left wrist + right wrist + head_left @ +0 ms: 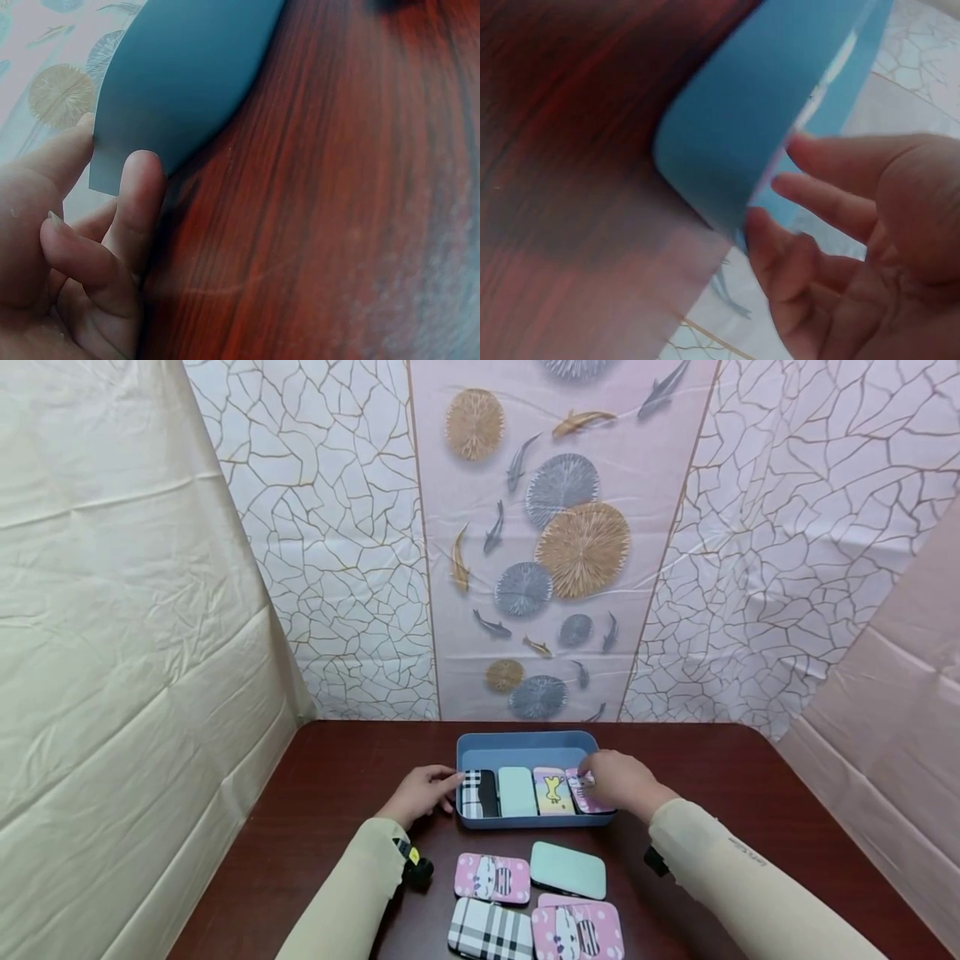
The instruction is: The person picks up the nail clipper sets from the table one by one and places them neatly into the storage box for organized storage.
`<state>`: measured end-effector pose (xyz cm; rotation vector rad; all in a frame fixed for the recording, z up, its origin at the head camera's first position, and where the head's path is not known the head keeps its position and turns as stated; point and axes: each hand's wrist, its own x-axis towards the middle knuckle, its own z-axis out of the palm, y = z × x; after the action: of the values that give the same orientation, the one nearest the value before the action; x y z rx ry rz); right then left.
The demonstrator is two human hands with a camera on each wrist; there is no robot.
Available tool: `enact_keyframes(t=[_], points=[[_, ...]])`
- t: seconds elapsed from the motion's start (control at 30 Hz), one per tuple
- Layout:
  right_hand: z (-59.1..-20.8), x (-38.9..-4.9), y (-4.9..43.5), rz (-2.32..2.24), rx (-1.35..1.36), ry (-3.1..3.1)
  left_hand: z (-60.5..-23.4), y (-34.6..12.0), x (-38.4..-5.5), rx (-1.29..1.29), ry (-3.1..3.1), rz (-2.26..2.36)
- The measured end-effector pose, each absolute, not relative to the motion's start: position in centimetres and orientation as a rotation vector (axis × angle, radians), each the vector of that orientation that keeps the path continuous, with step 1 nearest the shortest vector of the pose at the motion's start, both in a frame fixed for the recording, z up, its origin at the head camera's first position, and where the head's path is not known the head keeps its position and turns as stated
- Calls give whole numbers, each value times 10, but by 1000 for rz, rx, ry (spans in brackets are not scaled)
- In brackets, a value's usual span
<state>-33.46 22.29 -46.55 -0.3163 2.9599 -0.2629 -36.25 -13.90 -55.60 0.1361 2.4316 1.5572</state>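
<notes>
A blue open box (pixel 525 823) holds a row of small flat cases with rounded corners. From the left these are a black-and-white plaid case (pixel 478 795), a mint green case (pixel 517 792), a pastel case with a yellow animal (pixel 553 792) and a pink cartoon case (pixel 587 793). At the box's left end, my left hand (pixel 424 793) pinches the wall, with a finger on each side of it. My right hand (pixel 621 778) holds the pink case by its right edge, slightly tilted at the box's right end. Its fingers partly cover that case.
In front of the box lie a pink case (pixel 492 878), a mint green case (pixel 568 870), a plaid case (pixel 491 930) and two overlapping pink cases (pixel 577 932). The dark red wooden table (pixel 337 777) ends at a patterned cloth backdrop (pixel 360 610).
</notes>
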Motion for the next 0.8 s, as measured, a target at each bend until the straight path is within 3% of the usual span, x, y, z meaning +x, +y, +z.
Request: enact_keyframes(t=[0.8], points=[[-465, -332, 226, -230, -370, 2883, -554, -137, -361, 117, 2448, 1547]])
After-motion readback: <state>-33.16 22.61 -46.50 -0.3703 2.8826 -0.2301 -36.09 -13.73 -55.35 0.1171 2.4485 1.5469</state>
